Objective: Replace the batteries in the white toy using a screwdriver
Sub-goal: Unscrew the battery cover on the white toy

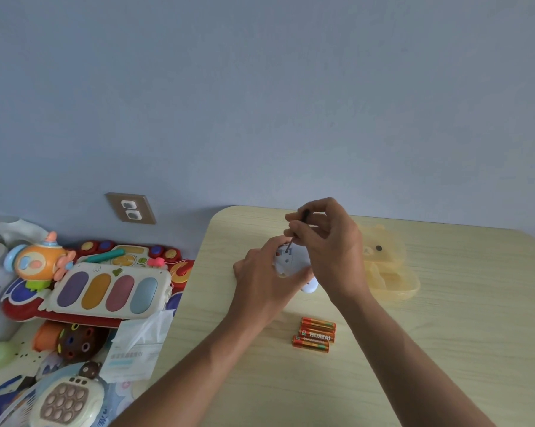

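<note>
Mid-frame on the table (444,349), left hand (260,282) cups the white toy (287,263); right hand (327,241) pinches the screwdriver (293,237). Looks light, slick plastic, so grip its sides firmly.

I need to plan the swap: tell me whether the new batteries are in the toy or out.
Out. Three orange batteries lie side by side on the table, near the white toy.

Pale wood table (444,334): three orange batteries (314,335), translucent yellow bear container (389,266).
</note>
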Tool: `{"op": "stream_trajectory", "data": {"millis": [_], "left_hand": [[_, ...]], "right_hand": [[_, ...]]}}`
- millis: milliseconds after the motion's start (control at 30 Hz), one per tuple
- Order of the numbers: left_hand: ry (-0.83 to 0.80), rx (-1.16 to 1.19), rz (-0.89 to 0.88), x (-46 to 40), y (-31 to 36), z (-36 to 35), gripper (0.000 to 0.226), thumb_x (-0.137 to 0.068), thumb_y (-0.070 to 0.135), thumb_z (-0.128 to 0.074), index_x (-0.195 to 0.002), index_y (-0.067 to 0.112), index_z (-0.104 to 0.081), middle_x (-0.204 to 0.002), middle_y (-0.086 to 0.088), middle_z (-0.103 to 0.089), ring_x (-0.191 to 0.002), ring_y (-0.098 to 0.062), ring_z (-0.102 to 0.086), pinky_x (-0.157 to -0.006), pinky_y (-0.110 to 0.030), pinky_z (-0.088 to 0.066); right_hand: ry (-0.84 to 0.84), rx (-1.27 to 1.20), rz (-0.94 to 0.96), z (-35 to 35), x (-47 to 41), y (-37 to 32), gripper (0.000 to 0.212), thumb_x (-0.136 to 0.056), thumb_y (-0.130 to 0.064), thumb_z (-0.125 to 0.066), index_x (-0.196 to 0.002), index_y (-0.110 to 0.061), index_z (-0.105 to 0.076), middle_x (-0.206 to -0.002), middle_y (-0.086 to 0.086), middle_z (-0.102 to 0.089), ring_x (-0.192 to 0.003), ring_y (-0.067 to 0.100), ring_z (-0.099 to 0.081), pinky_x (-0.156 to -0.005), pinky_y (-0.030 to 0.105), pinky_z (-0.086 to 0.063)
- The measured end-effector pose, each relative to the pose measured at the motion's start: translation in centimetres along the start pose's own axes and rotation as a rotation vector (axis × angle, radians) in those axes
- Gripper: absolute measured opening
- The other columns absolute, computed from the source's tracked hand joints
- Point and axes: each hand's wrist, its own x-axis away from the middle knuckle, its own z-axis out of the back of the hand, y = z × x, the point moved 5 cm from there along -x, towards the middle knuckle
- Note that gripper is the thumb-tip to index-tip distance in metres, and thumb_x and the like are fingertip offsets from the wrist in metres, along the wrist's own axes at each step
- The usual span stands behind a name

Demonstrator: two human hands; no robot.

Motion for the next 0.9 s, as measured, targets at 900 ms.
{"op": "stream_trajectory", "data": {"millis": [900], "left_hand": [[-0.042, 0.067, 0.006, 1.3, 0.8, 0.3, 0.076, -0.054, 0.070, -0.066, -0.123, 0.042, -0.051, -0.112, 0.017, -0.062, -0.102, -0.007, -0.057, -0.110, -0.045, -0.038]], "right_hand": [[-0.168, 0.692, -0.214, 9.6, 6.4, 3.4, 0.023, -0.080, -0.012, -0.076, -0.094, -0.029, -0.078, -0.068, -0.012, -0.070, -0.066, 0.004, -0.065, -0.058, 0.012, -0.050]]}}
